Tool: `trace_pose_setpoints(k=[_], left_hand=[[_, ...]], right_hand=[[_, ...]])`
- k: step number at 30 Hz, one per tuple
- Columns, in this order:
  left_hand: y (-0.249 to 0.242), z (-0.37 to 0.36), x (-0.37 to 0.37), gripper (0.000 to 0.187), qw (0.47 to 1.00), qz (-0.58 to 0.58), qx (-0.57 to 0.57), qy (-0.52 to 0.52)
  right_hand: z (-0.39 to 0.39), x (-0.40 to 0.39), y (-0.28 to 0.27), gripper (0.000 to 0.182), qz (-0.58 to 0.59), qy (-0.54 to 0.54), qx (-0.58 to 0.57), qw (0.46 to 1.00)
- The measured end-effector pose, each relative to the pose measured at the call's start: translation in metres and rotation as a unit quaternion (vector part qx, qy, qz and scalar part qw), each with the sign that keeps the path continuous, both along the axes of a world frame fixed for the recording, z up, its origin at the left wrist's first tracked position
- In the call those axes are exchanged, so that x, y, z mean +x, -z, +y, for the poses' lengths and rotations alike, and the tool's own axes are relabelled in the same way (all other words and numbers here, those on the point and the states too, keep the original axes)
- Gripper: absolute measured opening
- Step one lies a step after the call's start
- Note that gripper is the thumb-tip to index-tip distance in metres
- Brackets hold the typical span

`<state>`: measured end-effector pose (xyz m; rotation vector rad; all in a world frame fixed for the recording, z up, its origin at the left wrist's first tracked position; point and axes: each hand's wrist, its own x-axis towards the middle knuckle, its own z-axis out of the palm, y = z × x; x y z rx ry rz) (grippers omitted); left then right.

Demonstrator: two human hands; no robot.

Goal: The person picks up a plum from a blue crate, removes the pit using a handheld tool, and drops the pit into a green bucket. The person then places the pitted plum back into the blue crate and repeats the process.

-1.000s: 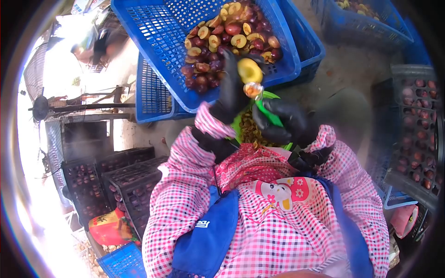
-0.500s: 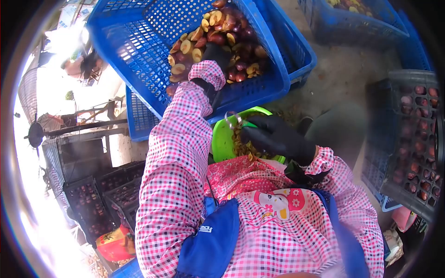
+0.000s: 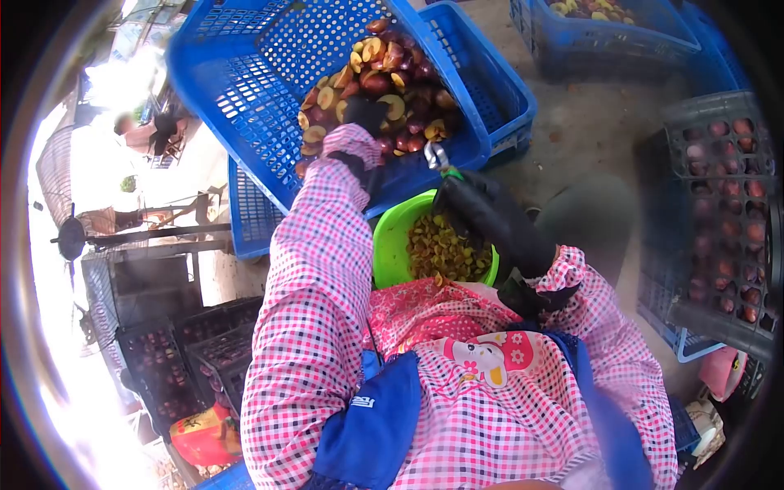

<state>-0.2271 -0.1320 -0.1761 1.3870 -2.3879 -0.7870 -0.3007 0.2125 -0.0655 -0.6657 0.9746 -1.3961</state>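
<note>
A blue crate (image 3: 269, 114) at the top holds cut and whole red fruit (image 3: 396, 82). Black-gloved, my left hand (image 3: 365, 114) reaches into it and touches the fruit; its fingers are too dark to make out. My right hand (image 3: 474, 208), also in a black glove, is closed around a green-handled tool (image 3: 437, 157) with a curved metal end, near the crate's lower edge. Partly under that hand sits a green bowl (image 3: 392, 245) of yellowish-brown fruit pieces (image 3: 445, 251).
Another blue crate (image 3: 514, 106) sits behind the first. More blue crates (image 3: 604, 37) are at the upper right. Black crates of fruit stand at the right (image 3: 727, 212) and lower left (image 3: 163, 367). A red bag (image 3: 204, 437) lies lower left.
My right hand has moved up with the tool, from over the bowl towards the crate's edge, uncovering more pieces. My left hand has shifted slightly down and left within the fruit.
</note>
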Motion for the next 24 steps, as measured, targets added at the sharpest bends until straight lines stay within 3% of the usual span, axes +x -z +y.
trace_pose_setpoints(k=[2, 8, 10, 11, 12, 14, 15, 16, 17, 18, 19, 20, 22, 24], left_hand=[[-0.008, -0.005, 0.01, 0.058, 0.999, 0.015, 0.001, 0.037], [0.027, -0.016, -0.005, 0.055, 0.983, -0.053, -0.016, 0.173], [0.019, -0.009, -0.004, 0.055, 0.982, -0.047, -0.005, 0.184], [-0.013, 0.007, 0.001, 0.048, 0.925, -0.106, -0.164, 0.327], [-0.029, 0.018, 0.005, 0.041, 0.821, -0.159, -0.313, 0.45], [-0.04, 0.026, -0.003, 0.032, 0.821, -0.181, -0.291, 0.456], [-0.072, 0.059, 0.007, 0.032, 0.921, 0.013, -0.039, 0.386], [-0.104, 0.092, 0.017, 0.031, 0.915, 0.205, 0.218, 0.27], [-0.131, 0.123, 0.027, 0.032, 0.907, 0.233, 0.227, 0.268], [-0.146, 0.141, 0.034, 0.032, 0.898, 0.261, 0.235, 0.266], [-0.139, 0.14, 0.04, 0.035, 0.858, 0.25, 0.428, 0.132], [-0.133, 0.146, 0.051, 0.04, 0.871, 0.232, 0.411, 0.139], [-0.156, 0.2, 0.063, 0.047, 0.812, 0.378, 0.438, 0.071], [-0.143, 0.205, 0.07, 0.05, 0.794, 0.394, 0.459, 0.057]], right_hand=[[-0.002, 0.001, -0.002, 0.034, -0.008, 0.061, 0.01, 0.998], [-0.011, 0.002, 0.004, 0.034, -0.019, 0.106, -0.048, 0.993], [-0.012, 0.002, 0.006, 0.033, -0.009, 0.117, -0.035, 0.993], [-0.014, 0.002, 0.008, 0.032, 0.001, 0.125, -0.023, 0.992], [-0.016, 0.003, 0.011, 0.032, 0.003, 0.126, -0.02, 0.992], [-0.023, 0.005, 0.018, 0.03, 0.183, 0.267, -0.028, 0.946], [-0.025, 0.004, 0.019, 0.03, 0.182, 0.266, -0.03, 0.946], [-0.025, 0.002, 0.021, 0.029, 0.267, 0.268, -0.024, 0.925], [-0.024, 0.002, 0.023, 0.028, 0.35, 0.267, -0.019, 0.898], [-0.024, 0.003, 0.022, 0.028, 0.348, 0.262, -0.022, 0.9], [-0.024, 0.005, 0.02, 0.028, 0.336, 0.225, -0.021, 0.914], [-0.024, 0.007, 0.02, 0.027, 0.324, 0.187, -0.019, 0.927], [-0.024, 0.013, 0.025, 0.028, 0.354, 0.161, -0.029, 0.921], [-0.023, 0.02, 0.036, 0.028, 0.384, 0.136, -0.038, 0.912]])
